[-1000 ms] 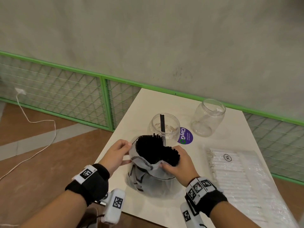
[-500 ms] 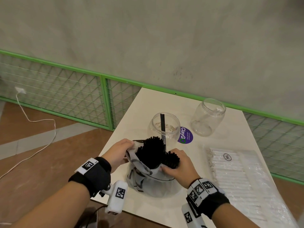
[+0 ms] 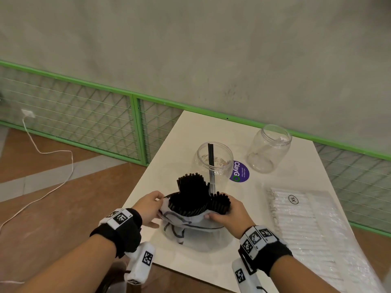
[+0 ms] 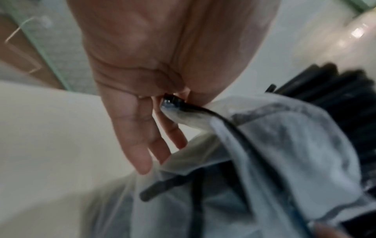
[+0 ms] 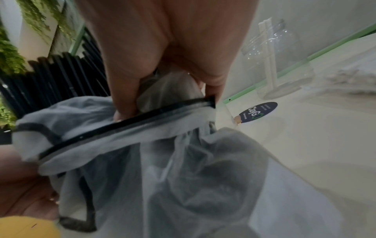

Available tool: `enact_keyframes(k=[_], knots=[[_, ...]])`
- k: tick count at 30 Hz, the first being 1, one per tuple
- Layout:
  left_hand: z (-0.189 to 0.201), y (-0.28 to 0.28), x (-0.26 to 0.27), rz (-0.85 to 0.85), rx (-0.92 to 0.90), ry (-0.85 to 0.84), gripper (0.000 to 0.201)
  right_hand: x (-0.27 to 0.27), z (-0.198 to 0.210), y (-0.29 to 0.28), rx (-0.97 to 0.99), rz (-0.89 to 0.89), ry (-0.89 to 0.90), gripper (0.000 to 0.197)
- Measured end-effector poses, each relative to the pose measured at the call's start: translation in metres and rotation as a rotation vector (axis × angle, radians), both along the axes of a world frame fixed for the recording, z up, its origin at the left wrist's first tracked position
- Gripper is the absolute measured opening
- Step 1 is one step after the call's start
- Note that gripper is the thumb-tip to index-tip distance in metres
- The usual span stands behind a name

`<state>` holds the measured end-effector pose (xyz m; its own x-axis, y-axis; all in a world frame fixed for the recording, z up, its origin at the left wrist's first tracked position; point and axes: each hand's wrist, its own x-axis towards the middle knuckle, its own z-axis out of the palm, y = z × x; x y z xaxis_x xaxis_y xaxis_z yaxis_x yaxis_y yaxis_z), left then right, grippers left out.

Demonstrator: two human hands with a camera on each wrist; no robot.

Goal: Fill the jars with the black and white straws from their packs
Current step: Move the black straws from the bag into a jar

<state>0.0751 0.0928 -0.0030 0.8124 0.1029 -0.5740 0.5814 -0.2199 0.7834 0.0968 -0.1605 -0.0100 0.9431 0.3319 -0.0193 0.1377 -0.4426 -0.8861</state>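
My left hand pinched the left rim of the black-straw pack; my right hand gripped its right rim. Pack stood on the white table, black straws sticking up. Near jar just behind it held two black straws; far jar and white-straw pack to the right.

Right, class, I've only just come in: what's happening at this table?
A person is working a pack of black straws open. The left hand and right hand each pinch the rolled-down plastic bag, so the straws stick up. The nearer jar holds only a couple of black straws. The farther jar has a couple of white ones. The pack of white straws lies untouched.
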Motion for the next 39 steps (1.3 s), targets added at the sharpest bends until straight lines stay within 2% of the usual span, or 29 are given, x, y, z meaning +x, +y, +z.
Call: enact_keyframes(k=[4,6,8,10,12,13,15,17,19,22,24,26,28,35,39], knots=[[0.016,-0.003,-0.003,0.182,-0.226,-0.046,0.019,0.005,0.006,0.010,0.066,-0.072,-0.057,0.020],[0.023,-0.004,-0.003,0.233,-0.216,-0.100,0.017,0.009,0.008,0.014,0.102,-0.102,-0.084,0.025],[0.028,-0.003,-0.002,0.220,-0.120,-0.176,0.017,0.010,0.006,0.016,0.103,-0.134,-0.068,0.028],[0.031,0.000,-0.002,0.171,-0.045,-0.326,0.029,0.009,-0.001,0.016,0.097,-0.156,-0.033,0.025],[0.040,-0.002,-0.005,0.052,0.048,-0.527,0.051,0.008,-0.007,0.015,0.096,-0.165,-0.008,0.022],[0.045,-0.004,-0.007,-0.060,0.151,-0.614,0.066,0.008,-0.009,0.013,0.100,-0.158,0.000,0.021],[0.053,-0.013,-0.006,-0.311,0.445,-0.735,0.089,0.009,-0.012,0.012,0.102,-0.135,0.021,0.019],[0.058,-0.027,0.001,-0.510,0.748,-0.797,0.099,0.009,-0.011,0.011,0.094,-0.109,0.020,0.019],[0.057,-0.040,0.009,-0.659,0.922,-0.801,0.097,0.009,-0.011,0.011,0.088,-0.074,0.019,0.021],[0.049,-0.055,0.017,-0.793,1.000,-0.758,0.071,0.010,-0.010,0.008,0.081,-0.021,0.071,0.032],[0.045,-0.060,0.019,-0.776,1.006,-0.780,0.050,0.012,-0.007,0.004,0.074,0.015,0.109,0.042],[0.043,-0.063,0.019,-0.714,1.001,-0.821,0.038,0.014,-0.002,0.000,0.101,0.022,0.129,0.046],[0.040,-0.064,0.019,-0.654,0.997,-0.855,0.036,0.016,0.006,-0.005,0.122,0.029,0.119,0.044],[0.031,-0.076,0.015,-0.578,1.037,-0.924,0.029,0.016,0.056,-0.014,0.308,-0.068,0.026,0.006],[0.028,-0.077,0.017,-0.544,1.013,-0.903,0.031,0.019,0.094,-0.025,0.392,-0.117,-0.053,0.021]])
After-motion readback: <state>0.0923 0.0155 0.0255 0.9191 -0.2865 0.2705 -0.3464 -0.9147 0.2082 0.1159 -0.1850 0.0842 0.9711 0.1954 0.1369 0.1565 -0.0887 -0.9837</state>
